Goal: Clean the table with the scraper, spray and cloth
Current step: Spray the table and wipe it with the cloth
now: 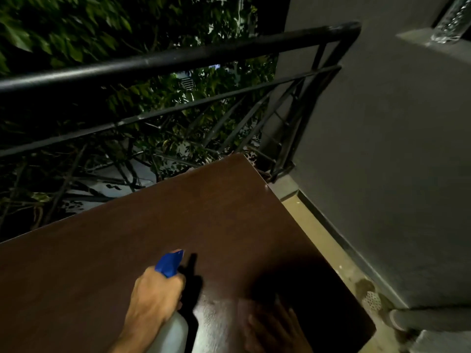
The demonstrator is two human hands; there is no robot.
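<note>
The left hand [155,294] grips the neck of a spray bottle [169,327], fingers curled round it just under the blue trigger head [170,263], whose nozzle points forward over the brown table [127,238]. I judge this hold is chosen so that a finger can pull the trigger while the nozzle aims at the dry middle of the top — the step in hand seems to be wetting the surface. The white body of the bottle hangs below the fist, tilted, with the wrist bent slightly and the forearm coming in from the lower edge.

The right hand [272,327] lies in deep shadow near the front edge of the table, well apart from the left one. Its fingers look straight and spread, resting on or just above the top; I cannot tell if something is under it. A wet shine shows between the 2 hands. No scraper or cloth is visible. Behind the table stands a black railing [178,59], with a grey wall [382,149] at the right.
</note>
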